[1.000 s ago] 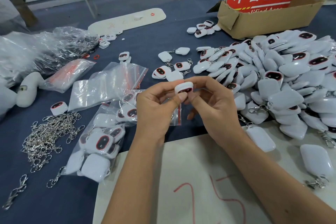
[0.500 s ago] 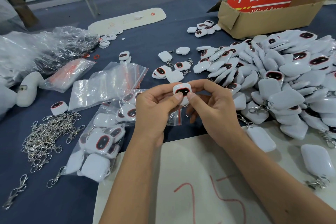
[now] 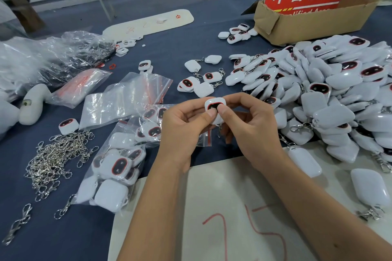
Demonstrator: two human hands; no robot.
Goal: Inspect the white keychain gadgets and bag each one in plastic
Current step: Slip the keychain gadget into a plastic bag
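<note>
Both hands hold one white keychain gadget point(image 3: 213, 104) above the blue table, its black, red-ringed face turned up toward me. My left hand point(image 3: 182, 127) pinches it from the left, my right hand point(image 3: 248, 125) from the right, and both thumbs press on its face. A big heap of the same gadgets point(image 3: 331, 91) lies to the right. Empty clear zip bags point(image 3: 125, 99) lie left of my hands. Bagged gadgets point(image 3: 118, 165) sit at lower left.
A cardboard box point(image 3: 314, 21) with a red sign stands at the back right. Loose metal clasps point(image 3: 55, 157) are piled at the left. A white board point(image 3: 212, 207) with red marks lies under my forearms. Crumpled plastic point(image 3: 42, 57) fills the far left.
The gadget has been turned in my fingers from edge-on to face-up. Both thumbs have moved onto its face. My hands have stayed in the same place.
</note>
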